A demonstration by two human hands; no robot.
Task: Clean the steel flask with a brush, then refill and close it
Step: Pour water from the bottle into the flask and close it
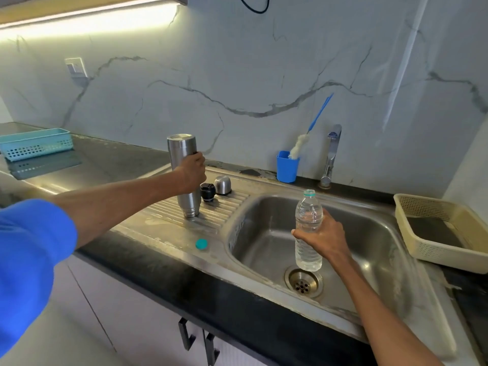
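Head view, looking down on a steel sink unit set into a dark countertop. Left hand wrapped around the middle of the steel flask, fingers curled about its body; flask standing inverted, narrow neck down on the ribbed drainboard, wide base up, leaning very slightly. Just right of the flask, touching the drainboard: a black stopper and beside it a domed steel cap, both upright and apart from the flask. Near the front edge of the drainboard, a small teal bottle cap lying flat. Right hand gripping a clear plastic water bottle around its middle, thumb across the front, bottle upright, uncapped, with a teal ring at the neck, held above the sink basin near the drain. Water visible inside the bottle; exact level hard to tell. At the back of the sink, a blue cup holding a bottle brush with white bristles and a blue handle leaning against the marble wall. Chrome tap just right of the cup. Beige basket on the counter to the right, light-blue basket far left. Blue sleeve on the left arm.
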